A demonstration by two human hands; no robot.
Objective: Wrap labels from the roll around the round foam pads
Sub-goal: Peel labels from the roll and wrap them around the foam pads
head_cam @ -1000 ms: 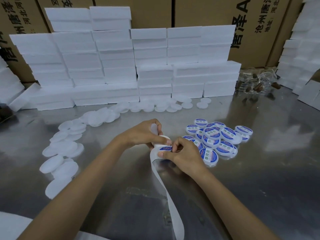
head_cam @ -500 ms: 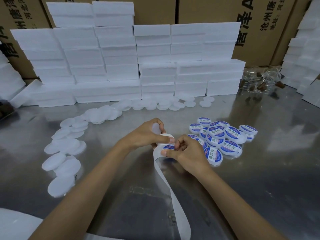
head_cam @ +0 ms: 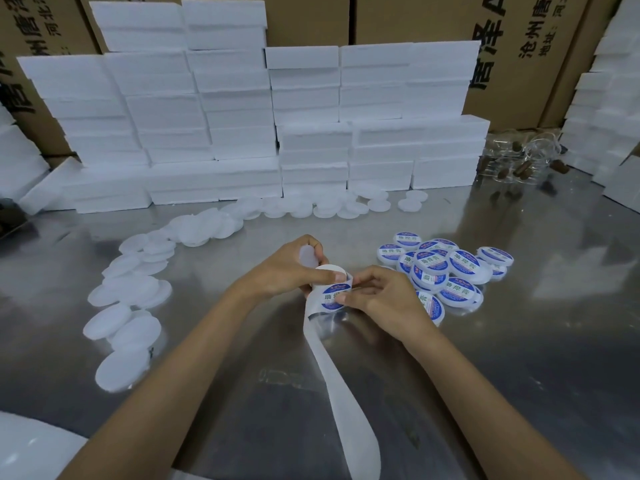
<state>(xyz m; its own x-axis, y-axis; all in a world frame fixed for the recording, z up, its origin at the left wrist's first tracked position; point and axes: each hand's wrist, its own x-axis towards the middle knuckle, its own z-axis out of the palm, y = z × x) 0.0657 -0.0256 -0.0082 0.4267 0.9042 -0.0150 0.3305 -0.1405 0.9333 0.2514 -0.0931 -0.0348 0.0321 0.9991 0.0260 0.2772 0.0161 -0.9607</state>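
Observation:
My left hand (head_cam: 287, 270) grips a small stack of white round foam pads (head_cam: 330, 271) above the middle of the metal table, with one more pad (head_cam: 307, 255) tucked between its fingers. My right hand (head_cam: 382, 296) pinches the edge of a round blue-and-white label (head_cam: 331, 296) on the white backing strip (head_cam: 341, 386), which hangs from the hands down toward me. The label lies against the front of the held pads. The roll itself is out of sight.
Labelled pads (head_cam: 446, 270) lie in a heap right of my hands. Bare white pads (head_cam: 131, 289) trail along the left and back. Stacked white foam blocks (head_cam: 249, 126) and cardboard boxes (head_cam: 512, 50) wall the far side. Clear plastic items (head_cam: 519, 161) lie back right.
The label has come further into view on the strip as my right hand's fingers shifted along it. Both hands stay in the same place with the pads.

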